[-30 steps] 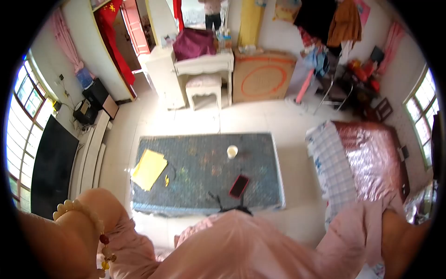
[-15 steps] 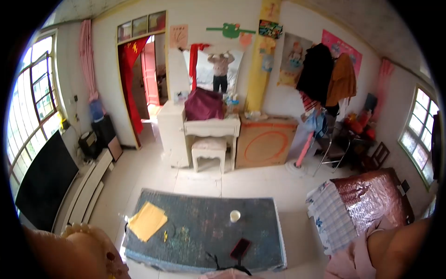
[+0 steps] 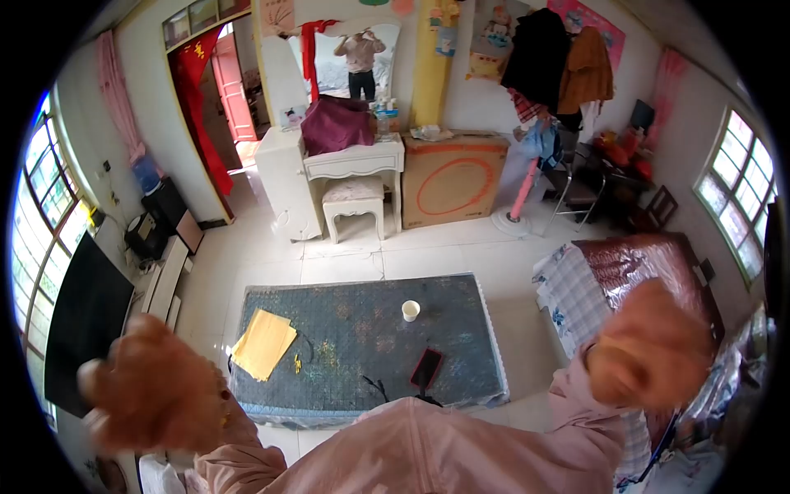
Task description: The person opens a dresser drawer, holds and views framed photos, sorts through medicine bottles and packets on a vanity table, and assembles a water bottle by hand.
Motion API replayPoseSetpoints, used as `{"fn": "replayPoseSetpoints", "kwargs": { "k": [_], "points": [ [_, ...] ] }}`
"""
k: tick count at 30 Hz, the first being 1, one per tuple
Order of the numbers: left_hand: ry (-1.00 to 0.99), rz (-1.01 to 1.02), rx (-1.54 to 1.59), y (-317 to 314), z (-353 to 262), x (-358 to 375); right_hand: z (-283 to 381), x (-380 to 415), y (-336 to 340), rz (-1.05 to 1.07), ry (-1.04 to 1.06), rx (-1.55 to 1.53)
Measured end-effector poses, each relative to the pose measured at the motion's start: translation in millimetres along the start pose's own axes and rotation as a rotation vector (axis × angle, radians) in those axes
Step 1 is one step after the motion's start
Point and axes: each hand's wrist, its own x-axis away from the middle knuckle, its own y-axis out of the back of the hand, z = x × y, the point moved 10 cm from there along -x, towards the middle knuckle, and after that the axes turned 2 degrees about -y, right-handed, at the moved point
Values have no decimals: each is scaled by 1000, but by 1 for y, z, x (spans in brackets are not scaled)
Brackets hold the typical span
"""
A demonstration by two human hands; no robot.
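My left hand point(image 3: 152, 391) is raised at the lower left, smeared by motion, in front of the black television. At the lower right, my right hand point(image 3: 654, 350) is also blurred and overlaps the sofa behind it. How the fingers of either hand are set is not clear, and I make out no object in them. Between and beyond my hands stands a low table with a dark cover point(image 3: 346, 321). On it lie yellow paper sheets point(image 3: 263, 343), a small yellow item point(image 3: 297, 363), a white paper cup point(image 3: 411, 310) and a dark phone with a red edge point(image 3: 426, 368).
A white dressing table point(image 3: 354, 165) with a stool point(image 3: 354, 194) and a large cardboard box point(image 3: 453, 183) line the far wall. The television point(image 3: 86, 321) stands left. A sofa with a shiny brown cover point(image 3: 629, 267) and a metal-framed chair point(image 3: 580, 193) are right.
Both hands have come down and forward from the view's lower edges, with the pink sleeves now showing. The view has tilted downward. The things on the low table stay in place.
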Motion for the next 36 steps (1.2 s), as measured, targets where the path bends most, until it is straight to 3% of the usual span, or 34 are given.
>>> {"fn": "replayPoseSetpoints", "kwargs": {
  "k": [2,4,5,6,8,9,11,13,16,18,21,23,25,27,28,31,33,35,36],
  "points": [
    [87,136,102,-33,23,22,-25,30,-19,186,-208,168],
    [314,239,117,-52,66,76,-61,90,-38,243,-533,160],
    [491,397,18,-67,93,120,-71,130,-47,250,-676,127],
    [673,411,120,-82,122,175,-81,189,-51,223,-916,57],
    [868,623,51,-121,149,288,-71,301,-58,106,-1317,-90],
    [1142,743,16,-127,153,373,-57,346,-61,21,-1481,-170],
    [1182,974,69,-141,116,495,-23,404,-66,-129,-1640,-253],
    [1590,1118,284,-158,53,575,3,416,-63,-227,-1693,-288],
    [1788,990,510,-211,-19,610,12,438,-31,-233,-1724,-273],
    [1736,1051,514,-254,-46,607,10,450,4,-243,-1685,-244],
    [1450,1238,426,-333,-73,590,-1,480,59,-157,-1683,-199],
    [1555,1173,373,-379,-84,597,2,500,107,-161,-1714,-196],
    [1535,1178,421,-455,-105,604,-18,527,173,-168,-1717,-202],
    [1547,1243,425,-486,-126,604,-22,546,231,-27,-1727,1],
    [1573,1272,522,-517,-142,603,-25,540,263,-161,-1792,-33],
    [1584,1322,722,-596,-182,597,-30,554,347,-265,-1749,47],
    [1559,1358,713,-625,-187,601,-35,574,381,-314,-1744,100],
    [1541,1356,704,-625,-183,636,-41,577,409,-512,-1720,154],
    [1408,1377,585,-624,-171,639,-47,580,412,-534,-1771,163]
  ]
}}
